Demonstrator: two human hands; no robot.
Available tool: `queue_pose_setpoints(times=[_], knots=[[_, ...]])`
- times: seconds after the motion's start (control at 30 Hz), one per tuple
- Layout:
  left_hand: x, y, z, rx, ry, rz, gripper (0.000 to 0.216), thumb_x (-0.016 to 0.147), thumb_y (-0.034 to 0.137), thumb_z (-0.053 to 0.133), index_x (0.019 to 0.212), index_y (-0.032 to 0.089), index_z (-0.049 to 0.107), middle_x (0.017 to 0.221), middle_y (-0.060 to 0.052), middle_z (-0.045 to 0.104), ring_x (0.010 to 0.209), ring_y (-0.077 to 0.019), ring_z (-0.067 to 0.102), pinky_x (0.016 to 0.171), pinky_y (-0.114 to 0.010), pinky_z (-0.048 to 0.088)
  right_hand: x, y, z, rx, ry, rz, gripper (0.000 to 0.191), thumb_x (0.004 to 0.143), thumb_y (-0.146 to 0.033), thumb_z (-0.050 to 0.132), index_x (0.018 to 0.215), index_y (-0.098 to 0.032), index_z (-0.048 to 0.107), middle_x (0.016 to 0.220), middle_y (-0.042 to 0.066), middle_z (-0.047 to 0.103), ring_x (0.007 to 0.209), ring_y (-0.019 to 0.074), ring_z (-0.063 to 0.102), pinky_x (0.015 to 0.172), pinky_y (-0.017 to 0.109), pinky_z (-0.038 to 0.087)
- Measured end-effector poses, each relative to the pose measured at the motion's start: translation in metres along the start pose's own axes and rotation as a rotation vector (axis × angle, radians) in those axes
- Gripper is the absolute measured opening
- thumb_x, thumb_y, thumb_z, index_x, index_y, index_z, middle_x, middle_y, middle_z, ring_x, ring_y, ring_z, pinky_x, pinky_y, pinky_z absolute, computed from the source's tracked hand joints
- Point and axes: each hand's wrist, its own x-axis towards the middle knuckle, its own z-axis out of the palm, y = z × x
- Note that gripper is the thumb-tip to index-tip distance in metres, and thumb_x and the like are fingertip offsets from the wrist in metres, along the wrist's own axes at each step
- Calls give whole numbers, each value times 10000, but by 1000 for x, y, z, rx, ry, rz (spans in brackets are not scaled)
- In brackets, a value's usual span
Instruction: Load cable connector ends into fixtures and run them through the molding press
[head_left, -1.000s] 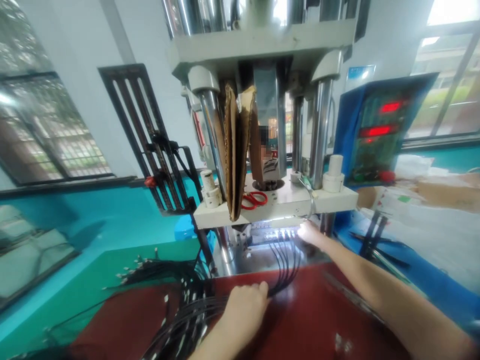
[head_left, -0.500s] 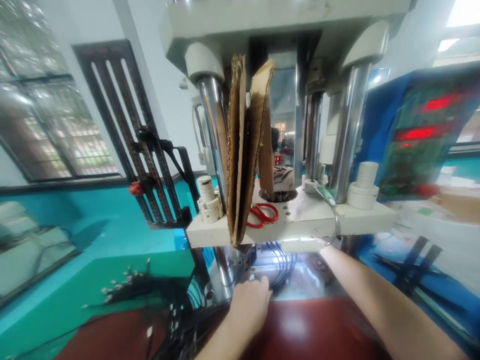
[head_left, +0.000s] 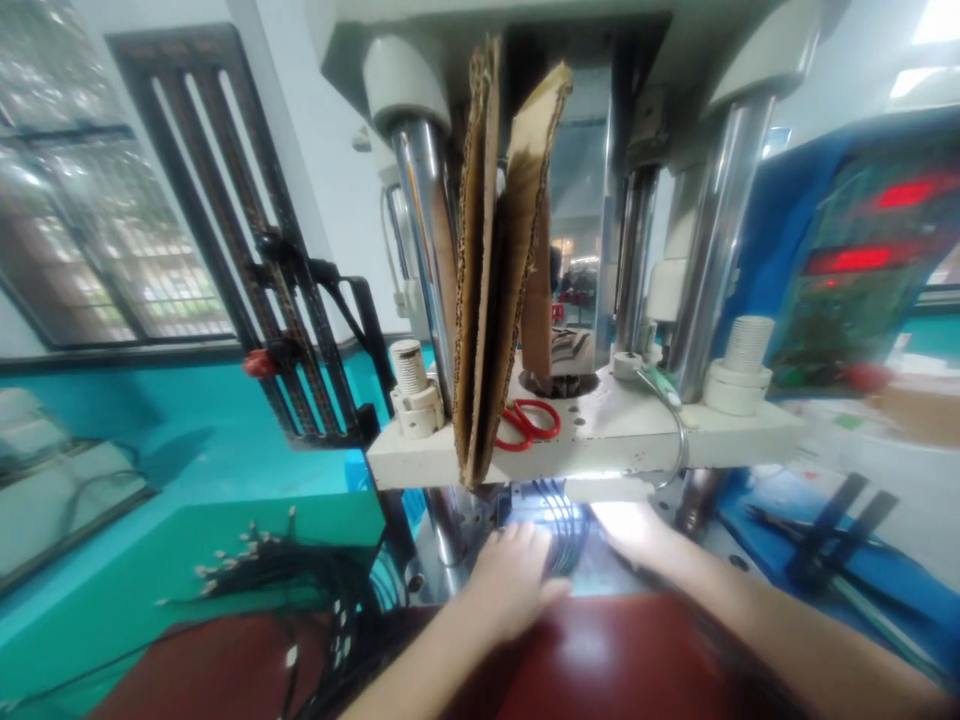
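The left hand (head_left: 514, 580) reaches up and forward from the bottom of the view, back upward, fingers forward and thumb spread to the right. The right hand (head_left: 634, 530) comes in from the right, pointing leftward below the pale press plate (head_left: 600, 440), washed out by bright light. The black cables (head_left: 555, 515) run down between the two hands, over the metal base (head_left: 607, 578) behind the red tabletop (head_left: 592, 660). I cannot tell whether either grip is clamped on them.

Half a second ago, the right hand was hidden under the plate and the left was curled like a fist; now the right shows and the left thumb stands out.
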Motion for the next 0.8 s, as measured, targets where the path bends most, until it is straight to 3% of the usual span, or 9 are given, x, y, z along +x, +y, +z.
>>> queue_pose_setpoints(times=[0.13,0.27,0.4,0.53,0.8], knots=[[36,-7,-6,-67,133,126,526,815,483,382,1262,206,370,1305,-90,418,1197,-240,365,984,-385,311,-18,-11,18,-75,-72,15,317,845,-125,336,984,-152,619,933,107,648,868,225,592,832,401,464],[56,-28,4,-11,73,198,550,815,540,335,1271,235,373,1351,-63,385,1251,-228,309,1035,-410,220,-10,-8,19,-108,-92,53,377,821,-73,302,1033,-159,602,994,108,645,974,241,564,901,422,421],[53,-51,11,36,19,217,479,846,454,328,1275,244,360,1399,-45,314,1290,-183,245,1059,-384,159,-6,5,0,-82,-137,24,372,803,-89,332,1045,-185,597,1024,84,641,966,224,577,886,395,441],[49,-57,15,70,4,231,486,814,324,417,1287,251,329,1421,-26,271,1311,-155,187,1071,-366,115,-9,10,-16,-63,-181,-1,381,768,-78,360,1038,-179,609,989,91,654,917,218,600,851,364,463],[50,-46,13,111,22,198,533,758,217,445,1279,234,334,1422,-40,265,1298,-178,220,1064,-385,138,-8,7,-4,-71,-159,48,385,764,-68,358,1024,-178,620,942,90,669,897,241,606,822,371,476]])
